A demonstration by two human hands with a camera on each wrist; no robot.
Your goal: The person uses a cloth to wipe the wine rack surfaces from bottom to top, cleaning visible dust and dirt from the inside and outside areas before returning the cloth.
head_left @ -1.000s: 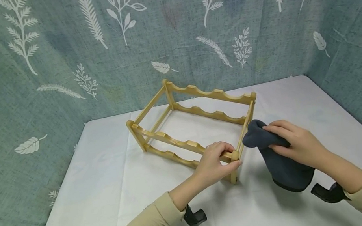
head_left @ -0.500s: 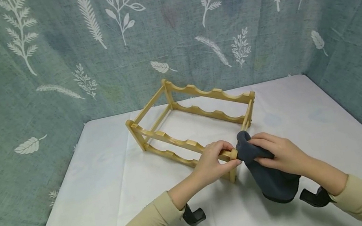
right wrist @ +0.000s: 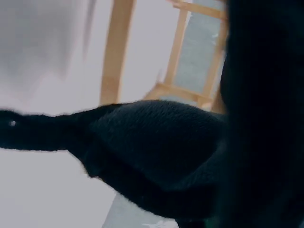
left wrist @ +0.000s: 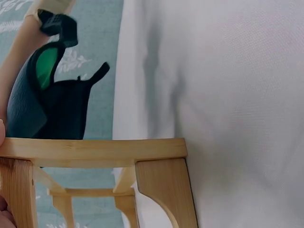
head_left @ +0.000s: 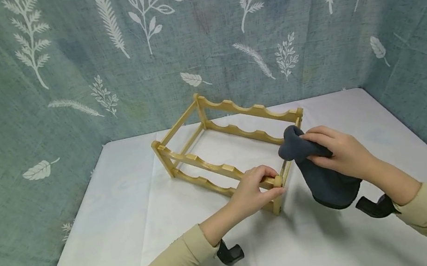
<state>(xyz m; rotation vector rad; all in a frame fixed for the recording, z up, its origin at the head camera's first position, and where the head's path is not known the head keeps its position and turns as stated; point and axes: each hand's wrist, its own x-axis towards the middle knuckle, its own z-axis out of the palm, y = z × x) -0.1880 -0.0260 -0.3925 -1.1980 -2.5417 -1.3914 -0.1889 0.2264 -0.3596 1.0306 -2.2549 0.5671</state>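
A light wooden wine rack (head_left: 210, 167) with scalloped rails stands on the table. My left hand (head_left: 254, 192) grips the near end of its front top rail, fingers over the wood and thumb at the corner post. My right hand (head_left: 340, 155) pinches a dark blue-grey fleece cloth (head_left: 328, 185), whose bunched upper end overlaps the rack's right side rail in the head view. The lower part hangs over the table. In the left wrist view the cloth (left wrist: 66, 111) shows a patch of green inside (left wrist: 46, 68) and a dark strip sticking out. Dark fleece (right wrist: 161, 137) fills much of the right wrist view.
A white cloth covers the table (head_left: 125, 213). Grey-green fabric (head_left: 209, 58) with white leaf prints hangs behind it and along both sides. A black wrist camera (head_left: 230, 255) sits under the left wrist, another black camera (head_left: 376, 207) under the right.
My right hand brought the cloth in to the rack's near right corner, then moved it back up and away along the right side rail. The left hand and the rack have stayed in place.
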